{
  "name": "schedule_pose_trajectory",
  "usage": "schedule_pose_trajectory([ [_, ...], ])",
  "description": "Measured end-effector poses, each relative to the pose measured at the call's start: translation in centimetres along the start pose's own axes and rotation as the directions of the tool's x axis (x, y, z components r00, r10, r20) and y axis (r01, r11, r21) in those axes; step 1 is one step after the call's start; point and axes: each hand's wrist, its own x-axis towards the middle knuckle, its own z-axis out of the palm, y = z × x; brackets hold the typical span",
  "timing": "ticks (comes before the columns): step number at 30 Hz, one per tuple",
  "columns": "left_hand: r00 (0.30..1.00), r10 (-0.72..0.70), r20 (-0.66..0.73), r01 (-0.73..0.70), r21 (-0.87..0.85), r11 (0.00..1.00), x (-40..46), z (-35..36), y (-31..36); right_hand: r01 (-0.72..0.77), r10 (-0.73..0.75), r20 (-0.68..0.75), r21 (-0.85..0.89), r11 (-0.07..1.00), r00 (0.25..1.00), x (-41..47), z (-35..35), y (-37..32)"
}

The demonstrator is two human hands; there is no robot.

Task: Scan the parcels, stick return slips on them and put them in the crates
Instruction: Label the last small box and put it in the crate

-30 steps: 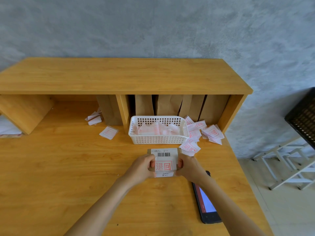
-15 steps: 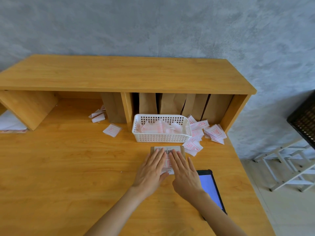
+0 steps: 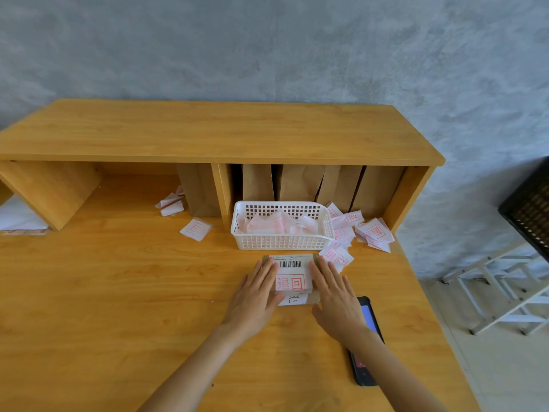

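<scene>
Parcel (image 3: 292, 263) flat on surface (image 3: 118, 292), toward right edge, just in front of white basket (image 3: 282, 242). Red-stamped slip (image 3: 292, 283) lies on parcel, below barcode. Left hand (image 3: 256, 295) and right hand (image 3: 334, 295): grip released, straight fingers pressing parcel sides beside slip. Phone (image 3: 367, 346) near right edge, partly under right forearm. Loose slips (image 3: 372, 233) right of basket.

The place looked like a small parcel returns counter. A wooden desk (image 3: 118, 292) with a raised shelf (image 3: 208, 132) stood against a grey plaster wall (image 3: 267, 46). Brown paper envelopes (image 3: 297, 182) stood under the shelf, a white basket (image 3: 282, 242) held red-stamped return slips (image 3: 374, 231), and a handheld scanner (image 3: 367, 346) lay nearby.
</scene>
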Motion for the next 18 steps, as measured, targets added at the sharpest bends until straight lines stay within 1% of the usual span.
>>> schedule_pose_trajectory([
  [2, 1.000, -0.024, -0.004, 0.023, -0.136, 0.990, 0.2, -1.0, 0.4, -0.055, 0.051, 0.057, 0.074, 0.996, 0.997, 0.4, -1.7, 0.5],
  [4, 0.992, -0.078, -0.095, 0.044, -0.319, 0.947, 0.8, -1.7, 0.7, -0.116, 0.106, 0.090, 0.108, 0.987, 0.990, 0.9, -3.3, 1.4],
  [6, 0.961, -0.209, -0.180, 0.091, -0.511, 0.855, 1.7, -2.3, 0.9, -0.170, 0.155, 0.142, 0.098, 0.981, 0.978, 1.6, -4.7, 2.7],
  [7, 0.939, -0.296, -0.173, 0.136, -0.602, 0.787, 2.2, -2.5, 1.0, -0.194, 0.180, 0.160, 0.081, 0.978, 0.971, 2.1, -5.2, 3.3],
  [8, 0.917, -0.379, -0.126, 0.199, -0.680, 0.706, 2.8, -2.7, 1.0, -0.217, 0.203, 0.173, 0.065, 0.974, 0.964, 2.6, -5.6, 3.8],
  [10, 0.870, -0.493, 0.029, 0.332, -0.773, 0.540, 3.7, -2.9, 1.0, -0.250, 0.238, 0.198, 0.037, 0.968, 0.951, 3.5, -6.1, 4.6],
  [12, 0.824, -0.528, 0.204, 0.448, -0.806, 0.388, 4.3, -2.6, 0.9, -0.257, 0.248, 0.216, 0.013, 0.966, 0.944, 4.3, -6.2, 4.9],
  [13, 0.802, -0.528, 0.279, 0.497, -0.803, 0.329, 4.5, -2.4, 0.9, -0.261, 0.253, 0.221, 0.007, 0.965, 0.942, 4.6, -6.1, 5.0],
  [15, 0.784, -0.500, 0.368, 0.541, -0.800, 0.259, 4.6, -2.0, 1.0, -0.272, 0.266, 0.224, -0.007, 0.962, 0.937, 5.1, -5.9, 5.1],
  [17, 0.781, -0.499, 0.376, 0.531, -0.820, 0.214, 4.6, -1.7, 1.2, -0.281, 0.279, 0.233, -0.024, 0.959, 0.932, 5.3, -5.6, 5.2],
  [18, 0.779, -0.515, 0.358, 0.521, -0.827, 0.213, 4.7, -1.6, 1.2, -0.287, 0.285, 0.237, -0.030, 0.958, 0.929, 5.4, -5.4, 5.3],
])
